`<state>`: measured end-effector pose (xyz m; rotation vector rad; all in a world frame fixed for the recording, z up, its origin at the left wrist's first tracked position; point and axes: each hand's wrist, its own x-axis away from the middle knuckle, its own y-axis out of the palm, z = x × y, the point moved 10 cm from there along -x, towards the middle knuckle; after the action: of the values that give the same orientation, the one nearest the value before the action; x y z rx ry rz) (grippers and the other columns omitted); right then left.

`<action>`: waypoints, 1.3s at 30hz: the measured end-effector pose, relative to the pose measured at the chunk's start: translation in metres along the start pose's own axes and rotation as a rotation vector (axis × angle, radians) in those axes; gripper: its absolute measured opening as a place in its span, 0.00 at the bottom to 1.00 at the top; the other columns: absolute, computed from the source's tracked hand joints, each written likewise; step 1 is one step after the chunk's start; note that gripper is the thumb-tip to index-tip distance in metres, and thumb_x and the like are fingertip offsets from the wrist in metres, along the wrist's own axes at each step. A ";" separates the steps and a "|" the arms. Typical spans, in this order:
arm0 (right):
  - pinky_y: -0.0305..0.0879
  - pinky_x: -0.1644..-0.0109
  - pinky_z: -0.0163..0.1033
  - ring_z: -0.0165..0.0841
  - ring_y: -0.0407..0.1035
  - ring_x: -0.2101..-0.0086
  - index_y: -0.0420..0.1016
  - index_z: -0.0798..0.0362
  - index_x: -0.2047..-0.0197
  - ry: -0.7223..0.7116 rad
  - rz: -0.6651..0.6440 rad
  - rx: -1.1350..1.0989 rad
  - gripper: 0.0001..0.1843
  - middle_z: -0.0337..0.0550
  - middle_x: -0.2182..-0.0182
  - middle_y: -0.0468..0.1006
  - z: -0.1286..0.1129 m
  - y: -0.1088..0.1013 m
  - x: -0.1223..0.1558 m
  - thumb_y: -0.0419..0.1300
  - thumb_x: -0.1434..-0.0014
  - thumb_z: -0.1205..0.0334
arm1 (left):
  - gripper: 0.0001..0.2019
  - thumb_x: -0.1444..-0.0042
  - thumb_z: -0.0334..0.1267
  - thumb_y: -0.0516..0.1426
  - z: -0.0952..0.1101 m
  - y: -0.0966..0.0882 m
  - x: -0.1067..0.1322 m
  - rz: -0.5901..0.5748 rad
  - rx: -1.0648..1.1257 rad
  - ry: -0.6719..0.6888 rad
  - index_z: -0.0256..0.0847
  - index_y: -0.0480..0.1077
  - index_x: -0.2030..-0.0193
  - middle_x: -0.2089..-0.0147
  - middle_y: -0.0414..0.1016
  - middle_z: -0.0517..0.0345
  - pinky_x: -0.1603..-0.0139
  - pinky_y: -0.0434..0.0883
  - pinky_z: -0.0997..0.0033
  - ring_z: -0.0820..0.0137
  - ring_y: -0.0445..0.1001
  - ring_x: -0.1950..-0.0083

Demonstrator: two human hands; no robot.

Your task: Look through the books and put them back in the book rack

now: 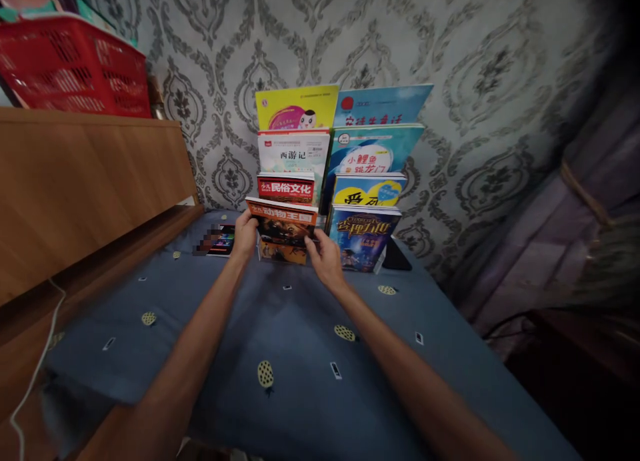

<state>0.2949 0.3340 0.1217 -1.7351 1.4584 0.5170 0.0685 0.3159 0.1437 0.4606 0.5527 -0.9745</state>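
Between my two hands is a book with an orange title band and a dark animal picture on its cover [283,222]. My left hand [245,235] grips its left edge, and my right hand [325,254] is closed on its right edge. Another orange-toned cover [283,252] shows just below it. Behind it stand a red book [285,189], a white book [295,151] and a yellow book [295,107], stepped upward. A second column to the right has a dark blue book [363,237] in front, with several more behind; the rack holding them is mostly hidden.
A blue patterned cloth [300,394] covers the table. A dark flat object [397,254] lies right of the books, and a small colourful item [220,239] lies left. A wooden cabinet [100,187] carries a red basket [75,67]. A white cable [37,371] hangs at left.
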 end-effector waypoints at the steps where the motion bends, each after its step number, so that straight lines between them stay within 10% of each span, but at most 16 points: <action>1: 0.69 0.57 0.43 0.39 0.72 0.64 0.72 0.52 0.58 -0.001 0.003 0.004 0.14 0.46 0.64 0.78 0.003 0.001 0.001 0.51 0.33 0.53 | 0.14 0.58 0.31 0.50 -0.003 -0.001 0.001 0.001 0.001 0.009 0.38 0.74 0.66 0.67 0.78 0.60 0.55 0.71 0.69 0.66 0.74 0.60; 12: 0.71 0.52 0.46 0.41 0.74 0.57 0.73 0.53 0.51 -0.037 -0.029 0.038 0.15 0.50 0.58 0.79 0.016 0.011 -0.008 0.50 0.32 0.56 | 0.14 0.51 0.30 0.49 0.013 -0.010 0.012 0.081 -0.217 0.242 0.39 0.73 0.61 0.61 0.77 0.57 0.51 0.70 0.67 0.65 0.73 0.58; 39: 0.70 0.46 0.48 0.43 0.74 0.55 0.75 0.55 0.42 0.158 -0.045 0.332 0.25 0.52 0.55 0.81 0.074 0.025 0.001 0.53 0.41 0.68 | 0.26 0.39 0.31 0.50 -0.025 0.001 0.031 0.025 -0.558 0.221 0.42 0.64 0.33 0.44 0.70 0.46 0.36 0.66 0.52 0.57 0.70 0.41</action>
<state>0.2847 0.3903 0.0692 -1.5651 1.5137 0.1053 0.0778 0.3116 0.1055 0.0721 0.9810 -0.7069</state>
